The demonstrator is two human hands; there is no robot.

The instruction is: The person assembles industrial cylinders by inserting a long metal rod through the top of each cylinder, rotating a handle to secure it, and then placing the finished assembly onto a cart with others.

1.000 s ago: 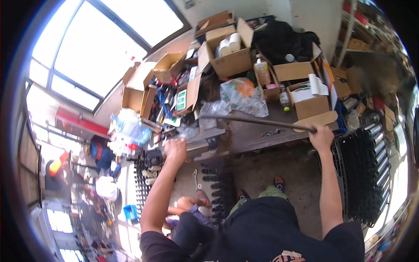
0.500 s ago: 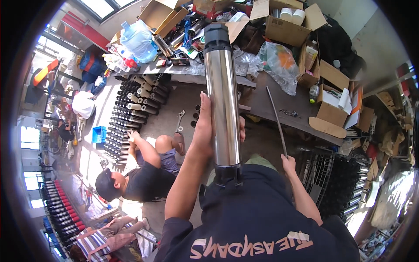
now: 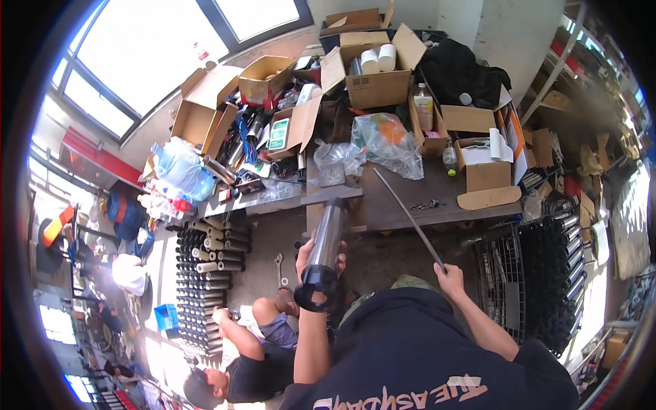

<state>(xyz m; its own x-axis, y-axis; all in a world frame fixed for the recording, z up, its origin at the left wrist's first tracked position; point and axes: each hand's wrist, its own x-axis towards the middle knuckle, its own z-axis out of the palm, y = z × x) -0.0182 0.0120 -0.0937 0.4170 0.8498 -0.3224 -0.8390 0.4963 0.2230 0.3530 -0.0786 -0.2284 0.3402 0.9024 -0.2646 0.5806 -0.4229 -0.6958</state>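
Two hands busy here: my left hand (image 3: 305,257) grasps the silver-grey metal cylinder (image 3: 325,240), tilted near the workbench's (image 3: 389,208) front edge, black collar (image 3: 319,277) toward me; my right hand (image 3: 449,279) clenches a slim metal rod (image 3: 411,217), slanting benchward.

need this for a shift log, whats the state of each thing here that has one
Metal cylinder: held, tilted
Left grip: closed around the cylinder
Dark rod: held aslant near one end
Right grip: closed on the rod
Box with white rolls: open, flaps spread
Plastic bag: crumpled on the bench
Wrench: lying on the floor
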